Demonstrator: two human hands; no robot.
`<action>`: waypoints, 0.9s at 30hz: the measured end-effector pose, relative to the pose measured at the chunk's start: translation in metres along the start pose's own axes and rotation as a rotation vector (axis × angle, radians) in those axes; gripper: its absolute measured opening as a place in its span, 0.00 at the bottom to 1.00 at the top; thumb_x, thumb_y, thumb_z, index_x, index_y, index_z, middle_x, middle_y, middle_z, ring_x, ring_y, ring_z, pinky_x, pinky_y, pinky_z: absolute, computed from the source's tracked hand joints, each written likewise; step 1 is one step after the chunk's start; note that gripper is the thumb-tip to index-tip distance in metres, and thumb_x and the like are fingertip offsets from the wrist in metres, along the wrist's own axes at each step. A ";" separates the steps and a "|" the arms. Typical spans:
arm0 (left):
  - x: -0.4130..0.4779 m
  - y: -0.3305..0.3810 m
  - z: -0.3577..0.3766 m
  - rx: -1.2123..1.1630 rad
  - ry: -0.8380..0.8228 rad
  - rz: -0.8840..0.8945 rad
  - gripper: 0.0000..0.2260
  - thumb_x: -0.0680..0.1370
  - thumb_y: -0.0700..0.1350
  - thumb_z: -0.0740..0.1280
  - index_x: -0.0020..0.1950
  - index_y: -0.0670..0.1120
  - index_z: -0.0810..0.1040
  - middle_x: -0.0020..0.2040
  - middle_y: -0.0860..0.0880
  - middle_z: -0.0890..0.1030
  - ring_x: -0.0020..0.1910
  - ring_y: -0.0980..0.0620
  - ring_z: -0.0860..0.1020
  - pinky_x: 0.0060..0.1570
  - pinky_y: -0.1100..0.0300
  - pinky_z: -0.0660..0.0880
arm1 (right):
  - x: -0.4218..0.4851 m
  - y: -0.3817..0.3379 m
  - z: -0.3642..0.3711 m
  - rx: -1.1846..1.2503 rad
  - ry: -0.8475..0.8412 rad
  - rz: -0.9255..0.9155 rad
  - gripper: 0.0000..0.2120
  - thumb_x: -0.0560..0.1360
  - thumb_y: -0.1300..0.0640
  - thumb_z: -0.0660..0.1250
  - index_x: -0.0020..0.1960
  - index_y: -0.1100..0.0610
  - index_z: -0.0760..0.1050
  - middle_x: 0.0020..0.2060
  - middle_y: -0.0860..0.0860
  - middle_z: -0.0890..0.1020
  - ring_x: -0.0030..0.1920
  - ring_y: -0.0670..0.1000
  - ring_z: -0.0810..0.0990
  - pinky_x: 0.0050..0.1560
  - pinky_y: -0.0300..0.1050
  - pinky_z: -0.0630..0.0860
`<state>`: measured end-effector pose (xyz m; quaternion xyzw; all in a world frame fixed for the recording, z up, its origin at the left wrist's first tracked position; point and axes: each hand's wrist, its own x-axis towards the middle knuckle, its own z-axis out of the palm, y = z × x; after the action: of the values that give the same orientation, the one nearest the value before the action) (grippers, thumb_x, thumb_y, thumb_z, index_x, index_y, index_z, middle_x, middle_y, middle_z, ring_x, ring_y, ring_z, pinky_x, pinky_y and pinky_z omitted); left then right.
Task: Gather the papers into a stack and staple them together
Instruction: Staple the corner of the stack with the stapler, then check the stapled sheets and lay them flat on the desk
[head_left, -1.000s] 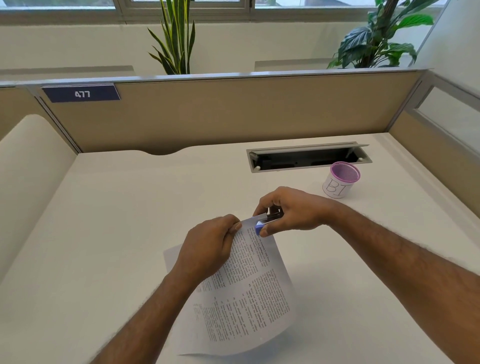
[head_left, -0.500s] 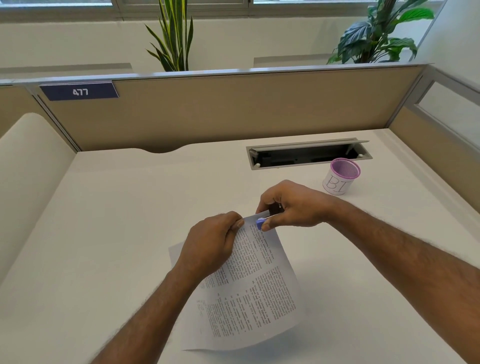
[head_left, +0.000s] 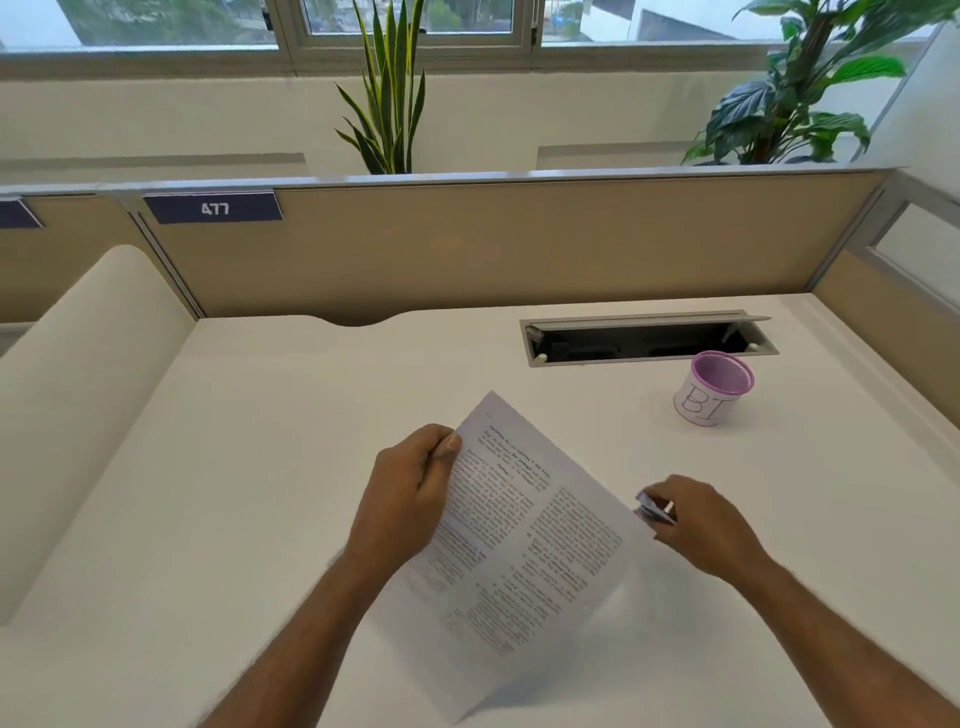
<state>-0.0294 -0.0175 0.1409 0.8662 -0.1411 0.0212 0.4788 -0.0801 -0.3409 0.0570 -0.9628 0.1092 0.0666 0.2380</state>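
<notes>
A stack of printed papers (head_left: 524, 551) is held tilted above the white desk (head_left: 249, 467), its top corner pointing away from me. My left hand (head_left: 410, 493) pinches the papers at their upper left edge. My right hand (head_left: 701, 525) is off the right edge of the papers, clear of them, and grips a small blue and silver stapler (head_left: 653, 512). Most of the stapler is hidden by the fingers.
A white cup with a purple rim marked "BI" (head_left: 714, 389) stands at the right rear. Behind it an open cable tray (head_left: 644, 340) is set into the desk. Beige partition walls (head_left: 493, 244) close off the back and right; a rounded white divider (head_left: 78, 395) rises at left.
My right hand has drawn the stapler away from the papers' top corner and moved right and toward me. The left hand has lifted and turned the papers, so the top corner now stands free.
</notes>
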 end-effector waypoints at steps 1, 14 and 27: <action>-0.002 0.001 -0.002 -0.039 0.013 -0.013 0.12 0.82 0.47 0.58 0.43 0.47 0.77 0.34 0.50 0.79 0.33 0.52 0.77 0.31 0.62 0.72 | -0.004 0.009 0.010 -0.030 -0.009 0.023 0.07 0.68 0.45 0.73 0.42 0.47 0.79 0.39 0.47 0.79 0.37 0.46 0.77 0.35 0.41 0.70; -0.010 0.020 -0.010 -0.441 0.074 -0.153 0.08 0.82 0.45 0.60 0.51 0.47 0.79 0.45 0.50 0.85 0.41 0.50 0.84 0.40 0.55 0.80 | -0.025 0.036 0.055 -0.077 0.086 0.127 0.21 0.61 0.35 0.72 0.52 0.40 0.76 0.45 0.48 0.78 0.48 0.51 0.77 0.45 0.45 0.73; -0.009 0.032 -0.016 -0.557 0.064 -0.164 0.09 0.81 0.44 0.59 0.51 0.45 0.79 0.46 0.50 0.85 0.43 0.48 0.84 0.39 0.58 0.80 | -0.021 -0.093 0.029 1.282 -0.192 -0.096 0.34 0.58 0.45 0.81 0.60 0.56 0.78 0.58 0.53 0.83 0.59 0.56 0.81 0.61 0.52 0.77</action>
<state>-0.0452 -0.0184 0.1743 0.7090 -0.0561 -0.0299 0.7024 -0.0801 -0.2433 0.0763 -0.6233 0.0624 0.0634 0.7769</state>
